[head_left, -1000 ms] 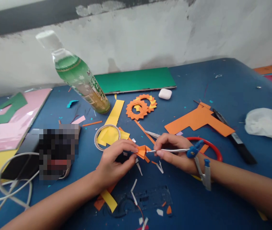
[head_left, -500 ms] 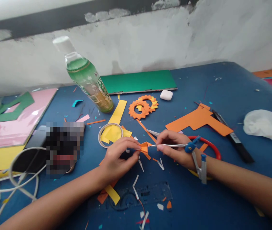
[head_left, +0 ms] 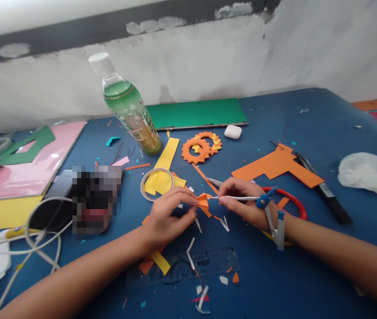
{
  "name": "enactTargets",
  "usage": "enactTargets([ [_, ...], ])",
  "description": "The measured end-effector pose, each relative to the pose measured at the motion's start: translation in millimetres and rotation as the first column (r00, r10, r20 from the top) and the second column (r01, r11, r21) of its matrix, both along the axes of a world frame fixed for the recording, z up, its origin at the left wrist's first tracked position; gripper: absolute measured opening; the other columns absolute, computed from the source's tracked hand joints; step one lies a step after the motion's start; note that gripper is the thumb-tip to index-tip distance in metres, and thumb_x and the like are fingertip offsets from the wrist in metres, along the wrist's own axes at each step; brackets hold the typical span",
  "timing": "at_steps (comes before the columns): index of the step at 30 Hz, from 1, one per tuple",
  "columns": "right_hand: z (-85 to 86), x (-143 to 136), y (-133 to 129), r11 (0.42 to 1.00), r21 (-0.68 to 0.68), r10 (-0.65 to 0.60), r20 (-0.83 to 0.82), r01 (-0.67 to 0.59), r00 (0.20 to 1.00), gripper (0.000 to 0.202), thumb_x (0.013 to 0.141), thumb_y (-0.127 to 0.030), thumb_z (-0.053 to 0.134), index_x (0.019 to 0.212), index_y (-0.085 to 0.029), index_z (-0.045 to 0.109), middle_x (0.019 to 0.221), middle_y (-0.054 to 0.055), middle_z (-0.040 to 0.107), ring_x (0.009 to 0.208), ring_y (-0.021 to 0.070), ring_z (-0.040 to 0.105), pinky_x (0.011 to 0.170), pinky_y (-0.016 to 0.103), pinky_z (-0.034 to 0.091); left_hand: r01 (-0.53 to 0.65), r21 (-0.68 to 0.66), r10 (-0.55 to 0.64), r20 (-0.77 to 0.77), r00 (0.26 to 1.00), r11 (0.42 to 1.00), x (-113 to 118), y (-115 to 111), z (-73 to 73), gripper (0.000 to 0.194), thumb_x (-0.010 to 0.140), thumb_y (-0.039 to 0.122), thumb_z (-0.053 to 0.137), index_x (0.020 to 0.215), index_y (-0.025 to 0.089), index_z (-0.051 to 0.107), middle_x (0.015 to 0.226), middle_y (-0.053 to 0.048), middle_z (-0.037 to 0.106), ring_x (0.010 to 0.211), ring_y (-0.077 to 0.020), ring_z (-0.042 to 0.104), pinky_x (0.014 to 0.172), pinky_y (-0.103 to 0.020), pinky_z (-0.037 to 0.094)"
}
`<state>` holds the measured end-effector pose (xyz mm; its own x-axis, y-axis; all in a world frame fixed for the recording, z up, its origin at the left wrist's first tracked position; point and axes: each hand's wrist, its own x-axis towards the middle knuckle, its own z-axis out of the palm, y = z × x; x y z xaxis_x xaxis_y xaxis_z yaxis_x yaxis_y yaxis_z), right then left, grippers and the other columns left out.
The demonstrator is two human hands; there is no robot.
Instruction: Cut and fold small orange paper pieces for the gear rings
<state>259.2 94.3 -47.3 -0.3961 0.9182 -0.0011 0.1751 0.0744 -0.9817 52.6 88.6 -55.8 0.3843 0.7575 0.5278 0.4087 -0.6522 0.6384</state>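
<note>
Between the thumb and fingers of my left hand [head_left: 174, 215] is a small folded piece of orange paper [head_left: 203, 201]. My right hand [head_left: 243, 201] is closed on a drawing compass [head_left: 263, 201]. One compass leg points left, its tip at the edge of the folded paper; I cannot tell whether it has gone in. The other leg hangs down by my right wrist. Under the right hand lie red-handled scissors [head_left: 294, 199], their blades partly hidden. Just beyond my hands lie two toothed rings of folded paper, an orange ring [head_left: 195, 149] overlapping an orange-and-yellow ring [head_left: 213, 141].
A tilted-looking drink bottle [head_left: 131, 115] stands at the back left, near a green board [head_left: 198, 113]. A tape roll [head_left: 142, 182], orange card [head_left: 274, 165], black marker [head_left: 328, 195], white eraser [head_left: 233, 131], phone [head_left: 97, 201] and white cable [head_left: 27, 226] lie around, with paper scraps.
The view has shifted slightly, so things on the left appear further right. Both hands keep their hold, the compass tip still at the folded orange paper.
</note>
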Motion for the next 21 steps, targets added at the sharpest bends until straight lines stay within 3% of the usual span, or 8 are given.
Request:
enactTargets([
  [4, -3.2, 1.2, 2.7, 0.999, 0.044, 0.027, 0.021, -0.028, 0.999, 0.011, 0.080, -0.028, 0.053, 0.075, -0.018, 0.052, 0.058, -0.003, 0.051, 0.050, 0.0080, 0.044, 0.046, 0.021, 0.034, 0.011, 0.018, -0.011, -0.010, 1.000, 1.000, 0.5, -0.2, 1.4, 0.010, 0.074, 0.008, 0.058, 0.078, 0.017, 0.059, 0.078, -0.005, 0.066, 0.072, -0.0131, 0.065, 0.066, -0.026, 0.055],
  [16, 1.0, 2.5, 2.4, 0.999, -0.005, 0.051, -0.005, -0.051, 0.999, 0.009, 0.082, -0.025, 0.051, 0.077, -0.018, 0.049, 0.060, -0.004, 0.051, 0.051, 0.0072, 0.045, 0.048, 0.021, 0.035, 0.032, 0.012, -0.033, 0.021, 0.999, 0.999, 0.0, 1.7, -0.4, 0.014, 0.072, 0.003, 0.060, 0.077, 0.016, 0.058, 0.077, -0.004, 0.064, 0.071, -0.0113, 0.064, 0.064, -0.023, 0.054],
  [21, -3.1, 4.9, 3.8, 0.995, 0.070, 0.070, 0.050, -0.073, 0.996, 0.008, 0.083, -0.025, 0.050, 0.078, -0.019, 0.050, 0.061, -0.004, 0.053, 0.050, 0.0073, 0.047, 0.045, 0.019, 0.035, 0.031, 0.012, -0.031, 0.018, 0.999, 0.999, 0.0, 0.4, 0.2, 0.014, 0.072, 0.003, 0.060, 0.077, 0.016, 0.058, 0.077, -0.003, 0.064, 0.070, -0.0106, 0.064, 0.064, -0.022, 0.054],
])
